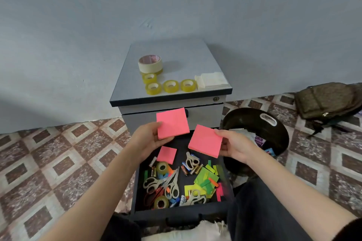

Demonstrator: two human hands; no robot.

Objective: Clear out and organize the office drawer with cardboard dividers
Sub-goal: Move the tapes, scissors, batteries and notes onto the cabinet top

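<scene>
- Light: soft, even, moderately bright; cool grey-blue cast on the wall [78, 25].
- Source: from the left; the masking tape roll [150, 63] throws a faint shadow rightward across the cabinet top [195, 55].
- Shadow: broad dark band low on the wall, far left.
- Interior of the drawer [182, 212]: dim.
- Blur: pink sticky flags [220, 191] at its right side smeared; fine detail soft throughout.
- Distortion: floor tiles [39, 162] stretch and bow toward the edges.

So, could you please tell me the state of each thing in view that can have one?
Bottom drawer: pulled open, cluttered.
Upper drawer: shut.
Left-hand grip: pinching the left pink pad.
Right-hand grip: pinching the right pink pad.
Third pink pad: lying flat in the bottom drawer.
Tape rolls: lying flat on the cabinet top.
Bin: open, partly filled.
Backpack: lying on the floor.
</scene>
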